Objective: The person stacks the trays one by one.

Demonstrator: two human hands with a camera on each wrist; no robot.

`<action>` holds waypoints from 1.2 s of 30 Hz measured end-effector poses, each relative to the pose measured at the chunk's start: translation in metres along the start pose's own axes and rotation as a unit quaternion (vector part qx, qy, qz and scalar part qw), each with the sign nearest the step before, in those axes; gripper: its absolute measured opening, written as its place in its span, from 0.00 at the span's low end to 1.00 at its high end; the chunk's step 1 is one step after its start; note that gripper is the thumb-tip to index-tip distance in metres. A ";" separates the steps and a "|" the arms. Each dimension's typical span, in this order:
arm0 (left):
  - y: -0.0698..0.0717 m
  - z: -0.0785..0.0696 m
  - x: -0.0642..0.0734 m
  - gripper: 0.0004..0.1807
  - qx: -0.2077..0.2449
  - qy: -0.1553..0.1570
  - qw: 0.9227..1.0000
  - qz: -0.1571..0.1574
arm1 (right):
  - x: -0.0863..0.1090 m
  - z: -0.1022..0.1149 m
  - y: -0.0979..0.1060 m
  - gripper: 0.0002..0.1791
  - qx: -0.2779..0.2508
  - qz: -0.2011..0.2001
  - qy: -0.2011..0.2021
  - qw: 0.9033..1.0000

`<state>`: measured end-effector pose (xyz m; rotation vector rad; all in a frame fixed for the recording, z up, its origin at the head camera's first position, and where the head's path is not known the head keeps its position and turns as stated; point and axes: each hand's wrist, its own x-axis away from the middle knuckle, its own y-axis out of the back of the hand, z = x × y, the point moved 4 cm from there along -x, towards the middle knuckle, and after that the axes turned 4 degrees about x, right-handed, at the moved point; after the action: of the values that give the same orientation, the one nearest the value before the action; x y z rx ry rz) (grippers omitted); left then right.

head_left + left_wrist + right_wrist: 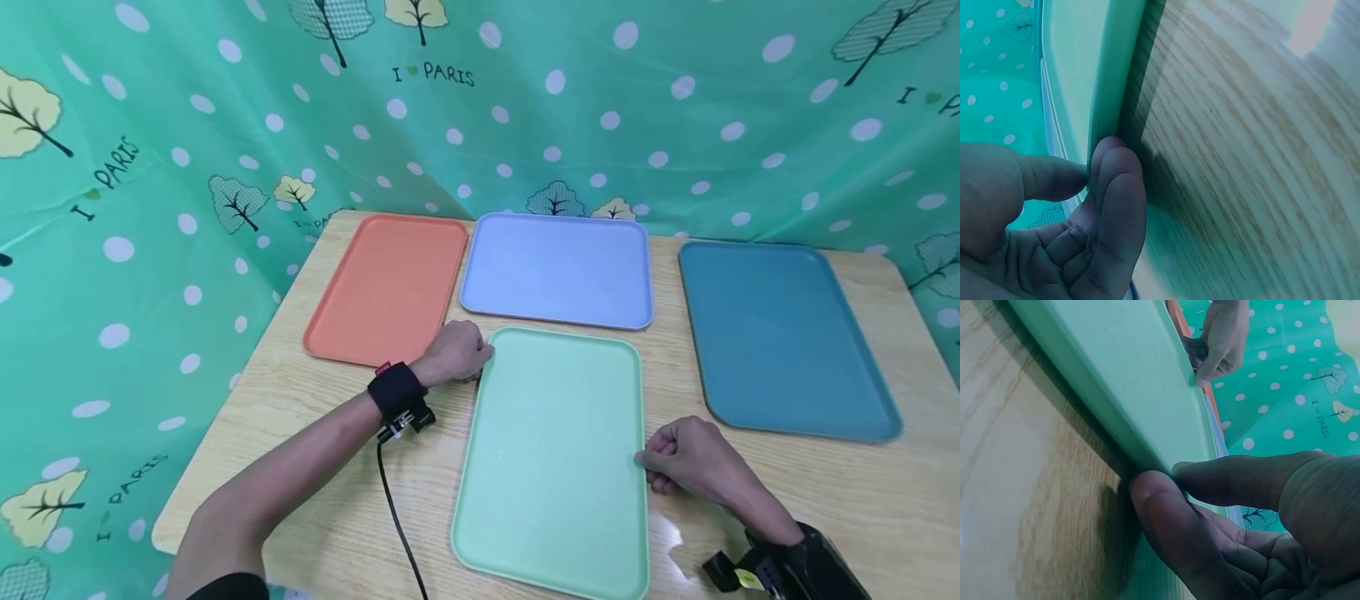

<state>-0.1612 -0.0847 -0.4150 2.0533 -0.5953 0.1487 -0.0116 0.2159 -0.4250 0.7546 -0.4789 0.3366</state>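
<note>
A light green rectangular tray lies lengthwise at the front middle of the wooden table. At its upper left corner my left hand pinches the rim; in the left wrist view the thumb is on the inner side and the curled fingers are against the outer wall. My right hand pinches the right rim about halfway along. In the right wrist view, its thumb touches the top of the rim and the index finger presses the outer side from below.
Behind the green tray lie an orange-red tray at left and a periwinkle tray at the centre. A larger teal-blue tray lies at right. A patterned green cloth hangs behind the table. A black cable trails from the left wrist.
</note>
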 end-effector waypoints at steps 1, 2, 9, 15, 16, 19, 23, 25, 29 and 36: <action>0.000 -0.001 0.000 0.31 -0.002 -0.001 1.000 0.001 | 0.000 0.000 0.000 0.08 0.000 -0.001 -0.003 1.000; 0.001 -0.001 0.000 0.31 -0.006 -0.001 1.000 0.001 | 0.000 -0.001 0.000 0.08 0.001 -0.002 -0.005 1.000; 0.008 -0.014 0.004 0.33 -0.052 -0.044 0.997 -0.029 | 0.001 -0.001 0.001 0.08 0.003 -0.004 0.012 1.000; 0.012 -0.033 0.006 0.33 -0.057 -0.093 0.994 -0.033 | 0.002 -0.003 0.002 0.07 -0.003 -0.005 0.007 1.000; 0.013 -0.036 0.006 0.33 -0.058 -0.094 0.993 -0.031 | 0.001 -0.003 0.002 0.07 -0.001 -0.006 0.008 1.000; 0.013 -0.048 0.005 0.33 -0.060 -0.102 0.993 -0.020 | 0.001 -0.003 0.002 0.07 0.001 -0.007 0.011 1.000; 0.014 -0.069 0.000 0.32 -0.062 -0.119 0.991 0.002 | 0.000 -0.005 0.002 0.07 -0.014 -0.008 0.010 1.000; 0.013 -0.079 -0.005 0.32 -0.058 -0.123 0.991 0.011 | 0.001 -0.006 0.002 0.07 -0.021 -0.009 0.007 1.000; 0.010 -0.095 -0.014 0.32 -0.044 -0.128 0.990 0.029 | 0.000 -0.009 0.002 0.07 -0.029 -0.010 0.005 1.000; -0.003 -0.111 -0.024 0.31 -0.044 -0.156 0.986 0.039 | 0.004 -0.012 0.013 0.08 -0.037 -0.012 0.020 0.999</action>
<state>-0.1660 0.0177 -0.3660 1.9828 -0.8595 -0.1543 -0.0102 0.2337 -0.4231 0.6806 -0.4409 0.3097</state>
